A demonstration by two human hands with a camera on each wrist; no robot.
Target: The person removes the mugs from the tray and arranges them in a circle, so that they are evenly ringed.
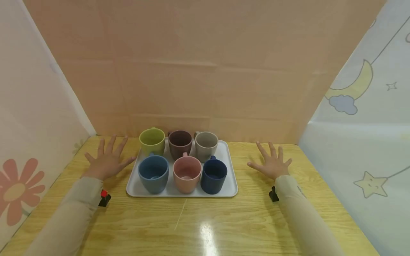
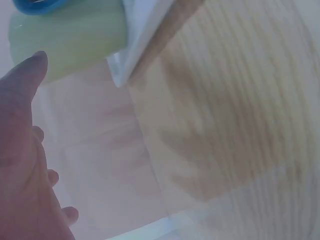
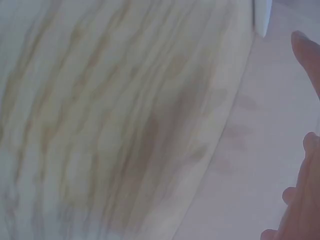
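Observation:
On a white tray (image 1: 134,188) stand several mugs in two rows. The back row holds a green mug (image 1: 152,142), a brown mug (image 1: 180,145) and a grey mug (image 1: 206,147). In front are a light blue mug (image 1: 153,177), a pink mug (image 1: 187,177) and a dark blue mug (image 1: 214,179). My left hand (image 1: 107,161), fingers spread, is left of the tray and holds nothing; the left wrist view shows its thumb near the green mug (image 2: 75,42). To the right of the tray, my right hand (image 1: 273,165) is also spread and holds nothing.
The tray rests on a wooden table (image 1: 144,224) near its back edge. A plain tan panel (image 1: 205,89) rises behind it. Patterned white sheets line the left side (image 1: 32,106) and the right side (image 1: 352,142). Each wrist wears a small black mount.

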